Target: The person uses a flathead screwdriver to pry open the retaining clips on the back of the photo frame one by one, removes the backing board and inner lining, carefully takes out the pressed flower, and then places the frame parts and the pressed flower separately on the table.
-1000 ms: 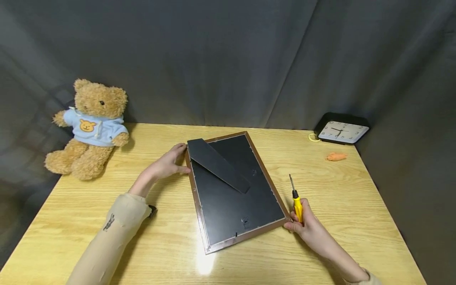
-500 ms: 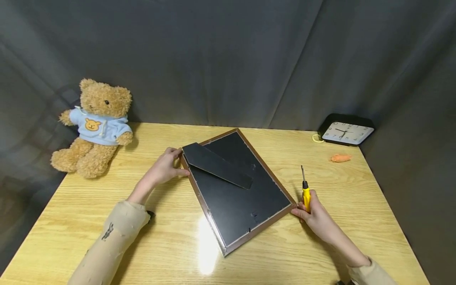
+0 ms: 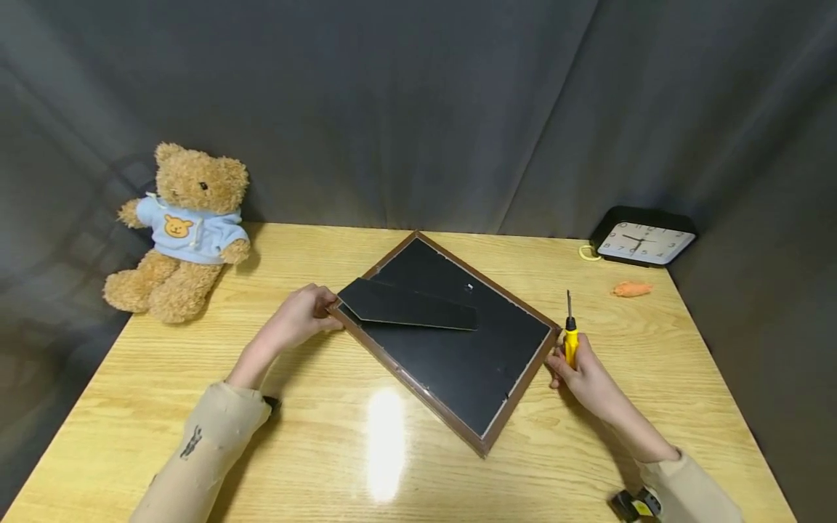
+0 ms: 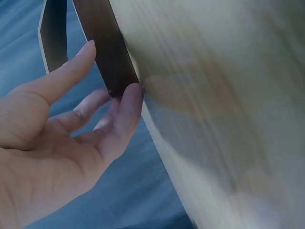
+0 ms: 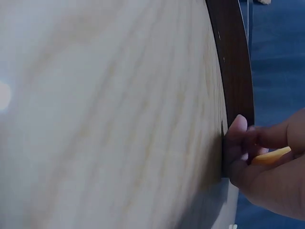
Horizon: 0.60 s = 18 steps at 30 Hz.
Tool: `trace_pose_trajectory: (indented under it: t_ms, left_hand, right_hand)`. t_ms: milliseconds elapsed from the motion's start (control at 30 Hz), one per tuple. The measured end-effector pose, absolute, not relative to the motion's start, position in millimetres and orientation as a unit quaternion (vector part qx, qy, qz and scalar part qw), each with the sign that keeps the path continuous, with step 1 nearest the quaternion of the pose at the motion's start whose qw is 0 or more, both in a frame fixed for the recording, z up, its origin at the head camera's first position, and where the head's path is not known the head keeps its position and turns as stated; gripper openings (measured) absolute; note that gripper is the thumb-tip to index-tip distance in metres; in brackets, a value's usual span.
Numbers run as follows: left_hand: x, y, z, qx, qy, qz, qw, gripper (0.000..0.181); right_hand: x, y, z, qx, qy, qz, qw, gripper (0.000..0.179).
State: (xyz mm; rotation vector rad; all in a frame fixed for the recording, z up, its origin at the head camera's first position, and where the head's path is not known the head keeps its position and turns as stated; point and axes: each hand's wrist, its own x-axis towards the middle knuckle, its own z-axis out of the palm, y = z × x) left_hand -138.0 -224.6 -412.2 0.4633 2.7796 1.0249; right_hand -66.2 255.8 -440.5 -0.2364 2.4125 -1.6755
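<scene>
Picture frame (image 3: pixel 445 356), brown, back side up on the table (image 3: pixel 314 472); turned anticlockwise over the past second, so a long side faces the person more squarely, likely putting that edge in easier reach. Right hand (image 3: pixel 593 383): curled round a yellow screwdriver (image 3: pixel 572 345), fingertips at the right corner. Left hand (image 3: pixel 302 317): pinching the left corner. Black stand leg (image 3: pixel 412 303). Beyond: orange item (image 3: pixel 632 289), clock (image 3: pixel 644 241), teddy bear (image 3: pixel 192 207), dark curtain (image 3: pixel 392 109).
</scene>
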Motion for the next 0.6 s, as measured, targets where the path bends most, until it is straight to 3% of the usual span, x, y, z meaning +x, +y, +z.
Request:
trace_pose_trajectory:
  t_ms: [133,333,600]
  left_hand:
    - [-131,-228,-410,0.146,0.925,0.340,0.085,0.026]
    - [-122,-235,-408,0.155,0.917,0.352,0.102,0.014]
    - [-108,-242,-403,0.160,0.884,0.397,0.188,0.018]
  right_hand:
    - [-73,252,-440,-0.069,0.820,-0.559,0.100,0.017]
    - [-83,247,-437,-0.057,0.823,-0.561,0.069,0.017]
    - [-91,242,-432,-0.027,0.817,-0.573,0.054,0.020]
